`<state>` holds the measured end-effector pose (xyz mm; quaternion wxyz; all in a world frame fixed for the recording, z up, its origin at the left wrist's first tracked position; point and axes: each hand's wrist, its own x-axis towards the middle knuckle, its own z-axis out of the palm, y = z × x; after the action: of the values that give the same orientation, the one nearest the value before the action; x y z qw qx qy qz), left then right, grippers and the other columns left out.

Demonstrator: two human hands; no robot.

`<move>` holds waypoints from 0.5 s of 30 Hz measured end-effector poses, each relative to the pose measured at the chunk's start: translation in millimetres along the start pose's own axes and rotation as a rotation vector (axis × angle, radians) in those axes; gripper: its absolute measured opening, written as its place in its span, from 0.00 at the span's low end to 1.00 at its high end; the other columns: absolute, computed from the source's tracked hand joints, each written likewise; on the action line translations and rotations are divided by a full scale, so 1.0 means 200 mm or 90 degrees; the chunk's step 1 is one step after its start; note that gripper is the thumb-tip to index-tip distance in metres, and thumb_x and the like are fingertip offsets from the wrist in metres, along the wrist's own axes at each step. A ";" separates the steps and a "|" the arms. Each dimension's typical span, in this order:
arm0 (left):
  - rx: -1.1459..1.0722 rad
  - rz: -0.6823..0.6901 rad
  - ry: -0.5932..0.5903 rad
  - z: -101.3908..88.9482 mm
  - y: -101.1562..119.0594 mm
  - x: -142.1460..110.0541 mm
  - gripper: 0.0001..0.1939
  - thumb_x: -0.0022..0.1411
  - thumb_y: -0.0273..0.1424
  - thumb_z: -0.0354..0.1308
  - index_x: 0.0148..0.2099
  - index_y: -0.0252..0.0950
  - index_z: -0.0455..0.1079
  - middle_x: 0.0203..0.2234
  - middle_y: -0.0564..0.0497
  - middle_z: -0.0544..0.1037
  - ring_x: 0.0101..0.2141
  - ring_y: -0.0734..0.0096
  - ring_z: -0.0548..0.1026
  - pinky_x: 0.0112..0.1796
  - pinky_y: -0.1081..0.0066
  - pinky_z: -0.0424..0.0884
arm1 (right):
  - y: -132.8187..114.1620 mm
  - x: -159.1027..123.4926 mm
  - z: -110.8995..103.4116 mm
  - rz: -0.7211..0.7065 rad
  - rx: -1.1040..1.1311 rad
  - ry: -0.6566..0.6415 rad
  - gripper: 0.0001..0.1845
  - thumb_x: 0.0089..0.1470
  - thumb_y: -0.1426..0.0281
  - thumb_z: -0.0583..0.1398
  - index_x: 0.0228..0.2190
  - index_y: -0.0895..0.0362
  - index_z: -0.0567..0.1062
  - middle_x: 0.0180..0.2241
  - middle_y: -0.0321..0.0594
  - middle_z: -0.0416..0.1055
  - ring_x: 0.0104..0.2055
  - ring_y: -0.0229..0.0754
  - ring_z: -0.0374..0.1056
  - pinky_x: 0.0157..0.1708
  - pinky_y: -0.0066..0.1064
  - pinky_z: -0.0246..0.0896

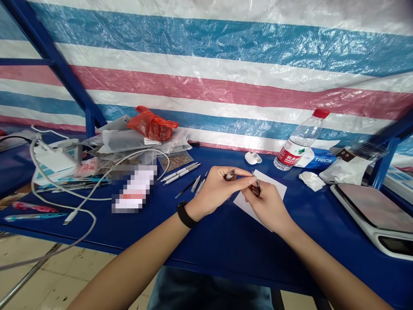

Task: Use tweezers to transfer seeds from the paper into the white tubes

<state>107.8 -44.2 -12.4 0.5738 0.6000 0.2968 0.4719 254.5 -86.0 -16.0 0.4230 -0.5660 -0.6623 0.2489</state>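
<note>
At the frame's centre, the left hand [217, 187] is gripping what looks like a pen [230, 174]; the right hand [266, 204] is pinching a slim dark piece [258, 187] over the paper [269, 178]; a slackening pinch might be sending that piece rolling; the bench [213, 249] is offering open room toward its front edge, lower centre, while the scale [377, 206] is bounding the right.

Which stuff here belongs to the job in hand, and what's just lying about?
Job, likely:
pen in left hand
dark piece in right hand
loose pen parts
white pens
paper

Lying about, apparently:
bottle
scale
red bag
cable
tissue
</note>
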 end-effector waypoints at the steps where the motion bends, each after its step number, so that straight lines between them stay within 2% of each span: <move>1: -0.003 -0.004 0.006 0.00 0.00 0.00 0.12 0.54 0.39 0.71 0.36 0.37 0.84 0.24 0.50 0.79 0.22 0.78 0.67 0.24 0.74 0.60 | 0.00 0.00 0.00 0.001 0.000 -0.003 0.23 0.57 0.52 0.56 0.19 0.52 0.63 0.17 0.35 0.62 0.20 0.38 0.56 0.21 0.30 0.52; 5: 0.001 0.003 0.006 0.00 0.01 -0.01 0.11 0.55 0.39 0.71 0.36 0.38 0.84 0.23 0.51 0.78 0.21 0.78 0.66 0.24 0.74 0.60 | 0.00 0.00 0.01 -0.001 -0.006 -0.008 0.21 0.57 0.53 0.56 0.19 0.52 0.63 0.17 0.34 0.61 0.20 0.38 0.56 0.21 0.30 0.52; 10: 0.048 0.020 -0.006 0.01 0.03 -0.01 0.08 0.55 0.36 0.70 0.34 0.36 0.84 0.23 0.50 0.79 0.25 0.73 0.72 0.27 0.73 0.65 | 0.01 0.00 0.01 -0.011 0.000 0.001 0.20 0.56 0.56 0.56 0.18 0.53 0.64 0.16 0.34 0.60 0.20 0.37 0.54 0.20 0.29 0.49; 15: 0.052 0.018 -0.014 0.03 0.03 -0.01 0.08 0.55 0.35 0.70 0.33 0.36 0.84 0.23 0.51 0.79 0.26 0.72 0.73 0.28 0.73 0.67 | 0.01 0.00 0.00 -0.011 -0.010 -0.010 0.17 0.57 0.59 0.54 0.24 0.55 0.73 0.18 0.35 0.64 0.21 0.39 0.59 0.22 0.29 0.53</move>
<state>110.6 -50.0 -6.9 0.5455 0.6319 0.3012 0.4608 256.2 -85.4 -18.3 0.4151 -0.5616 -0.6727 0.2445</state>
